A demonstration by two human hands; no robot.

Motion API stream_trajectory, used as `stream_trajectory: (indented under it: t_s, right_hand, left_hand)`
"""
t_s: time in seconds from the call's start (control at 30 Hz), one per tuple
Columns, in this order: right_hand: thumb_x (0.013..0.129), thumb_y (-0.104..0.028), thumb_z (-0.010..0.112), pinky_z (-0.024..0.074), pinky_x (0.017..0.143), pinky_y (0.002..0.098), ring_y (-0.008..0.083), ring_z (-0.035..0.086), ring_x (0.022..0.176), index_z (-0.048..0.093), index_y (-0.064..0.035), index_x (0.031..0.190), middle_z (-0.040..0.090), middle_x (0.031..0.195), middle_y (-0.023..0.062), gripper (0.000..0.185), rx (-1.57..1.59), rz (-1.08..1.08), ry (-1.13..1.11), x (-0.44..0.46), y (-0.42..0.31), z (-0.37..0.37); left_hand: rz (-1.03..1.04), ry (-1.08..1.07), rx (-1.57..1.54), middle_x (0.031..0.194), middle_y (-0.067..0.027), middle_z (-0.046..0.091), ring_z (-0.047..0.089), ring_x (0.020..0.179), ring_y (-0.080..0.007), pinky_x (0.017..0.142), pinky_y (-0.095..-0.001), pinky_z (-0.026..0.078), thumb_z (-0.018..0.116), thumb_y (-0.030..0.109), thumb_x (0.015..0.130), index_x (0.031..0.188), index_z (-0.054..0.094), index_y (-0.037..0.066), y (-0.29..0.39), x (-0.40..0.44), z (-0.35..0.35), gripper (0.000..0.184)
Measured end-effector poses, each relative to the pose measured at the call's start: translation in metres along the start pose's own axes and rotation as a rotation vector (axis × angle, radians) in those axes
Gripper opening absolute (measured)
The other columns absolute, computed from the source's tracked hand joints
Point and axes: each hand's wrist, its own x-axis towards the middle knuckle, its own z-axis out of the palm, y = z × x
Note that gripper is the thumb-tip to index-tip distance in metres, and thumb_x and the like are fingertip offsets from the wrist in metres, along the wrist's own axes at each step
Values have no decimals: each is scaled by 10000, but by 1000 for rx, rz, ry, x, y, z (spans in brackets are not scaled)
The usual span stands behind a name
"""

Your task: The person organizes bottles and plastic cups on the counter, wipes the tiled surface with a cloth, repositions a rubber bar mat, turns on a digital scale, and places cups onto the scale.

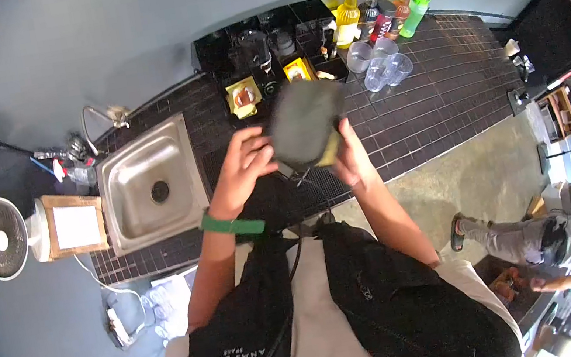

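Observation:
Over the counter, a dark grey-green block-like thing with rounded corners is held up, smeared by motion. A yellowish patch shows along its lower right edge; its exact kind cannot be made out. My right hand grips it at the lower right, with the thumb on its side and the other fingers mostly hidden behind. On the other side, my left hand has its fingers apart and slightly bent, fingertips at the thing's left edge. Whether they touch it is unclear. A green band circles my left wrist.
A steel sink with a tap is on the left, beside a fan. Behind are a black organizer, several bottles and clear cups on the tiled counter. Another person is at the right.

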Motion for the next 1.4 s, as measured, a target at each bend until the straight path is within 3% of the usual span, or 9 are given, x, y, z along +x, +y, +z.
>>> stream_trajectory:
  t_s: [0.17, 0.3, 0.4, 0.47, 0.53, 0.6, 0.7, 1.23, 1.4]
  right_hand:
    - [999, -147, 561, 605, 948, 502, 350, 674, 1112, 545, 16, 1283, 655, 1220, 193, 328, 80, -17, 340, -7, -40, -85]
    - [973, -110, 565, 615, 817, 423, 306, 708, 980, 628, 15, 1147, 693, 1080, 167, 223, -337, -99, 650, 2, -50, -171]
    - [881, -79, 638, 561, 786, 429, 371, 715, 787, 716, 67, 833, 718, 789, 195, 172, -1736, -557, 540, 23, -37, -198]
    - [856, -96, 656, 548, 856, 421, 419, 695, 844, 739, 32, 866, 706, 793, 237, 153, -2213, -52, 372, 44, -21, -168]
    - [850, -126, 650, 500, 975, 436, 414, 666, 1014, 725, 28, 1060, 725, 1023, 206, 271, -2259, -542, 135, 72, 25, -198]
    - [883, -119, 606, 438, 1050, 488, 389, 508, 1283, 569, 3, 1354, 491, 1459, 165, 488, -2209, -437, -25, 76, 35, -117]
    - [951, -156, 521, 257, 1211, 546, 352, 291, 1496, 377, -3, 1532, 365, 1589, 164, 618, -2600, -319, -344, 83, 74, -119]
    - [862, -19, 596, 221, 1247, 529, 381, 253, 1526, 410, -209, 1546, 264, 1650, 166, 734, -2322, -311, -783, 45, 34, -150]
    - [858, -33, 589, 284, 1221, 494, 373, 329, 1487, 523, -185, 1466, 397, 1587, 127, 630, -2373, -203, -457, 7, -40, -207]
  left_hand:
    - [150, 287, 488, 1312, -167, 582, 605, 1191, -267, 957, -377, 540, 720, 201, 958, 1408, 440, 59, -124, 44, -2, 549]
    - [133, 235, 1063, 1642, -234, 216, 230, 1509, -437, 1212, -569, 263, 865, 553, 733, 1597, 240, 79, -218, 49, -6, 1167]
    - [71, 266, 1360, 1659, -239, 164, 161, 1531, -448, 1220, -569, 251, 872, 613, 669, 1602, 226, 87, -236, 46, 3, 1251]
    - [116, 319, 1312, 1668, -235, 122, 134, 1539, -440, 1226, -574, 233, 875, 627, 649, 1610, 205, 101, -254, 43, -1, 1284]
    - [179, 476, 1188, 1667, -223, 151, 150, 1530, -450, 1218, -587, 236, 833, 701, 658, 1602, 223, 102, -252, 45, 1, 1274]
    - [231, 468, 1245, 1649, -229, 187, 190, 1516, -452, 1215, -586, 244, 847, 684, 648, 1588, 222, 79, -260, 44, 0, 1281]
    - [147, 464, 1252, 1625, -248, 202, 222, 1499, -462, 1217, -579, 256, 898, 586, 620, 1569, 250, 69, -252, 49, 0, 1259]
    - [164, 452, 1289, 1611, -231, 259, 255, 1498, -423, 1233, -498, 257, 904, 533, 617, 1586, 154, -5, -257, 49, -5, 1338]
    - [154, 454, 1237, 1591, -254, 288, 283, 1474, -445, 1216, -535, 281, 907, 508, 642, 1589, 167, -9, -254, 54, -1, 1308]
